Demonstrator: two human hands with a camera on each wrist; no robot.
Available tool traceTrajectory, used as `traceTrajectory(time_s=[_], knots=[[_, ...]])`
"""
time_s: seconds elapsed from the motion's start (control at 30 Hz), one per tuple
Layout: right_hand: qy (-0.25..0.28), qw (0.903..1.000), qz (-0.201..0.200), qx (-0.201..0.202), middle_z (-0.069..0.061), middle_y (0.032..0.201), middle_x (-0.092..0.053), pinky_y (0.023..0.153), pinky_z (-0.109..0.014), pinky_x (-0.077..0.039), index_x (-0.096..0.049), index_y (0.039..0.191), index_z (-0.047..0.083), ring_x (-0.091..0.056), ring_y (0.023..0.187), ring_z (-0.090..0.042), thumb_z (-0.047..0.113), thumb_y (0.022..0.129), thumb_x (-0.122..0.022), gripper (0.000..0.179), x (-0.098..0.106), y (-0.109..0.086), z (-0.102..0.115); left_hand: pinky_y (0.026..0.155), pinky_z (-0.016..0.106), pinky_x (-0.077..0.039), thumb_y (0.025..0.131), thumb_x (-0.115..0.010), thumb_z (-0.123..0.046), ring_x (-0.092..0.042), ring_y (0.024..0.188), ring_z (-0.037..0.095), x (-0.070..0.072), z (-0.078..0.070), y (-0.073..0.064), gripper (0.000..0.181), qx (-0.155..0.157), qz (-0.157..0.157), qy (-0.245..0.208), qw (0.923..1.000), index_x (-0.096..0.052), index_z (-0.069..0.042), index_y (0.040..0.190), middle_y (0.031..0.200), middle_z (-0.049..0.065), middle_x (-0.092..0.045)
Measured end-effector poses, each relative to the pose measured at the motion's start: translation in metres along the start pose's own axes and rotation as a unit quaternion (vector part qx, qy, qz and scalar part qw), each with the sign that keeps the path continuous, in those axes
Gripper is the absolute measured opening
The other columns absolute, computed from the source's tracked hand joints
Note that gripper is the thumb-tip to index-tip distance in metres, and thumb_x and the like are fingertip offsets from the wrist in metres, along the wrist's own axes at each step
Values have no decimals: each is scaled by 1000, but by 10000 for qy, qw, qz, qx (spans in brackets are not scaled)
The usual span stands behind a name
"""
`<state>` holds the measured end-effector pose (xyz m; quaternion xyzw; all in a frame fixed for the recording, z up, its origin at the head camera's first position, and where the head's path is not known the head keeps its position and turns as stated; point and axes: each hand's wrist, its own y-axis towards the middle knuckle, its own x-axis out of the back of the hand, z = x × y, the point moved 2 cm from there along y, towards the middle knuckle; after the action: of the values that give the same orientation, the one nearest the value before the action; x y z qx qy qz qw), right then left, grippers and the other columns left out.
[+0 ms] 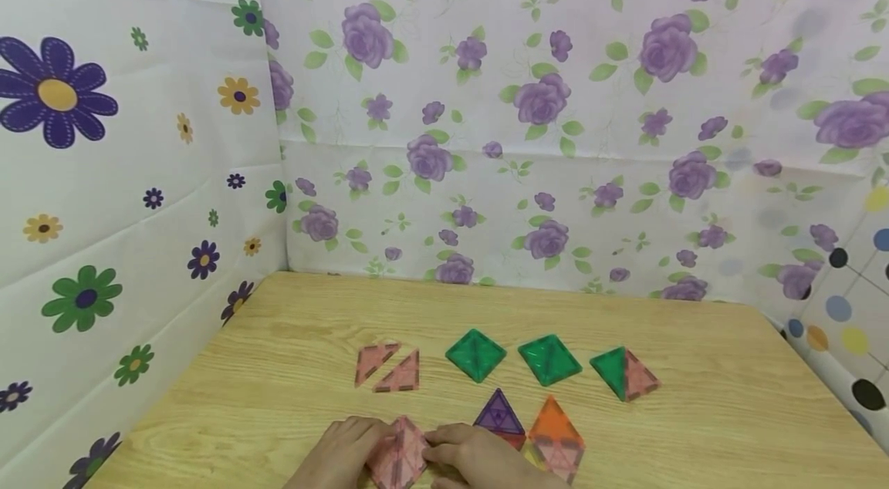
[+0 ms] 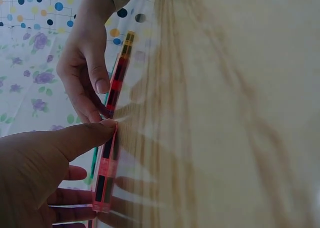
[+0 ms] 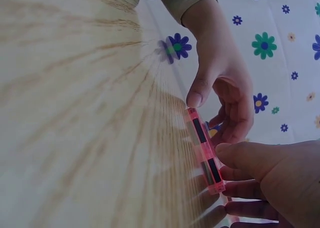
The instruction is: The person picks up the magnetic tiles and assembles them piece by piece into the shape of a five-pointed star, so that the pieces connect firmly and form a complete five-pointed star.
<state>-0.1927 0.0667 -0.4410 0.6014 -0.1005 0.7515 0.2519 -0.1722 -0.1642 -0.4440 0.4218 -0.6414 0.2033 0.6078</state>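
Two pink triangular magnetic tiles lie edge to edge as a diamond on the wooden table, between the two hands. From its left side, the left hand holds the diamond, its thumb at the near edge and its fingers along the far side. On the opposite side the right hand grips the edge, with its thumb and fingertips right at the tile. Just beyond the right hand stand a purple triangle tile and an orange tile joined to a pink one.
Farther back lie two separate pink triangles, two green diamonds and a green-and-pink diamond. A red tile and a yellow tile show partly beside the right hand. Flowered cloth hangs behind the table's back edge and along its left side.
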Motion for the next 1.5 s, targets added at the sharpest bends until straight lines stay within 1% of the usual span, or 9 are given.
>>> traceTrajectory(time_s=[0.37, 0.57, 0.73, 0.83, 1.0, 1.1, 1.23, 1.33, 1.5], knots=[[-34, 9999, -134, 32, -4, 122, -67, 90, -22, -53, -67, 122, 11, -63, 112, -15, 29, 97, -57, 32, 1, 0, 2, 88, 43, -48, 74, -60, -75, -57, 110, 23, 4, 0, 5, 86, -23, 570, 4, 9984, -52, -16, 136, 120, 0, -62], [77, 9999, 114, -93, -4, 126, -65, 90, -23, -52, -65, 125, 12, -61, 114, -14, 34, 98, -55, 37, 4, 0, 3, 86, 43, -50, 78, -68, -62, -57, 107, 24, 9, -2, 11, 72, -466, 324, 47, 9984, -58, -11, 129, 116, 3, -63], [-110, 9998, 117, -104, -5, 126, -64, 89, -23, -53, -65, 124, 13, -61, 113, -15, 35, 97, -56, 36, 10, 1, 7, 87, 45, -51, 78, -75, -50, -57, 109, 23, 19, -4, 21, 66, -509, 325, -212, 9979, -57, -12, 129, 121, 3, -60], [-217, 9996, 131, -146, -4, 127, -63, 90, -25, -53, -65, 123, 14, -60, 115, -16, 37, 97, -56, 36, 18, 1, 10, 89, 47, -50, 75, -79, -44, -56, 112, 24, 28, -3, 31, 68, -265, 387, -356, 9983, -55, -14, 131, 125, 2, -58], [-215, 9993, 17, -309, -6, 128, -63, 92, -27, -53, -66, 122, 13, -60, 117, -17, 35, 96, -58, 35, 35, 5, 10, 93, 49, -50, 72, -83, -34, -56, 116, 27, 37, 8, 46, 62, -95, -152, -520, 9985, -58, -17, 127, 132, 2, -56], [-215, 9977, -69, -633, -7, 128, -63, 92, -27, -53, -65, 124, 12, -60, 117, -18, 33, 93, -62, 37, 46, 9, 9, 93, 49, -50, 72, -83, -31, -57, 116, 29, 38, 19, 54, 61, -67, -400, -608, 9973, -59, -15, 126, 132, 6, -56], [-110, 9944, -124, -1047, -4, 128, -63, 92, -29, -53, -64, 125, 14, -60, 117, -18, 33, 92, -64, 38, 57, 16, 4, 86, 42, -53, 74, -82, -29, -60, 107, 27, 39, 34, 64, 58, -20, -542, -776, 9955, -60, -13, 125, 120, 7, -62], [-39, 9922, -227, -1221, -2, 125, -64, 92, -30, -53, -63, 126, 14, -60, 117, -18, 36, 93, -63, 39, 61, 22, -3, 86, 43, -53, 75, -81, -28, -60, 106, 28, 39, 43, 70, 55, 107, -595, -914, 9940, -61, -11, 123, 118, 8, -63], [18, 9888, -475, -1415, -2, 121, -65, 92, -31, -53, -62, 126, 13, -61, 113, -18, 36, 92, -63, 41, 64, 33, -15, 91, 51, -50, 77, -79, -27, -58, 111, 33, 33, 58, 77, 53, 687, -445, -1097, 9906, -61, -8, 124, 124, 10, -61]])
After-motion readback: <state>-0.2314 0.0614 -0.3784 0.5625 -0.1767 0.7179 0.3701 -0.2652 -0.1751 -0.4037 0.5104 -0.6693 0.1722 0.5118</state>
